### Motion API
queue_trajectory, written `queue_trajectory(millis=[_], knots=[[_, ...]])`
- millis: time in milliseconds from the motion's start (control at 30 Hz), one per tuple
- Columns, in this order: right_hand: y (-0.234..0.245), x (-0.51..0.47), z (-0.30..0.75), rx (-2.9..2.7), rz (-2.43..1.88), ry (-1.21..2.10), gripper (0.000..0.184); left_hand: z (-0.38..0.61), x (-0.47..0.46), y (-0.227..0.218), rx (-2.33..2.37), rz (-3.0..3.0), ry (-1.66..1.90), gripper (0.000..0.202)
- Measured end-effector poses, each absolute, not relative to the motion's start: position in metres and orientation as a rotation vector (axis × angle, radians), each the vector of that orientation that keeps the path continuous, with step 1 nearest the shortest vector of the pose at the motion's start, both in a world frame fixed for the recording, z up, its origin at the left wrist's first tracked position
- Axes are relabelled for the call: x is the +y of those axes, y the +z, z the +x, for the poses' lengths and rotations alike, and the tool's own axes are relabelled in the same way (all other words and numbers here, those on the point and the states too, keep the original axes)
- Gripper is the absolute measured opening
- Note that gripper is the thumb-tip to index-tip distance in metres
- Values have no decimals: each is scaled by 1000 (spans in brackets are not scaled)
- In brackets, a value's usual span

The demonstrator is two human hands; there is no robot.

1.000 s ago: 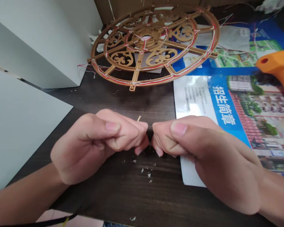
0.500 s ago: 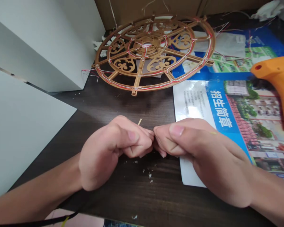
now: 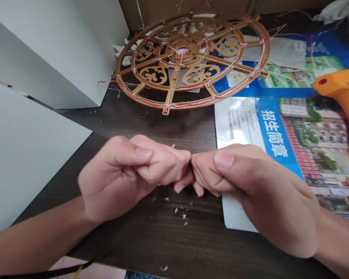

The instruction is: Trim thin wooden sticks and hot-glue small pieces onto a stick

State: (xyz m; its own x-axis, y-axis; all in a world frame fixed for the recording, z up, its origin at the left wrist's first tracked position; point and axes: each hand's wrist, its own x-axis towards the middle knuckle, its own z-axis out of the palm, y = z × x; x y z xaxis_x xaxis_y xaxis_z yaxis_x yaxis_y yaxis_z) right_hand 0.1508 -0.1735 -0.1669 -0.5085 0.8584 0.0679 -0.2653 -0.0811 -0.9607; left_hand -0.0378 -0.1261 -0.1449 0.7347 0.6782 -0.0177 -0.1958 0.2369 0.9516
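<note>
My left hand is closed into a fist, thumb on top, over the dark wooden table. Knuckle to knuckle with it, my right hand is closed the same way. Whatever the fingers grip, if anything, is hidden inside them. A thin pale sliver shows just behind my left hand; whether it is held or lies on the table I cannot tell. Beyond both hands, a round golden-brown lattice frame has red and white wires running along its rings and spokes.
Under my right forearm lies a printed brochure. An orange tool handle rests on it at the right. White box-like panels stand at the left. Small white scraps are scattered before my hands. Crumpled white tissue sits at the back right.
My left hand has rolled outward and shifted slightly left and up, its wrist farther left. More fingertips show beneath the knuckles. My right hand has barely moved. The view has shifted slightly.
</note>
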Motion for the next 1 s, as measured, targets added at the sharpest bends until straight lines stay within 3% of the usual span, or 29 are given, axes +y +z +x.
queue_trajectory(millis=[200, 1000], knots=[[-165, -174, 154, -1391, -767, 1706, 45, -31, -124, -140, 493, 1240, 471, 27], [-154, -174, 156, -1308, -741, 1704, 41, -40, -124, -143, 561, 1282, 425, 26]])
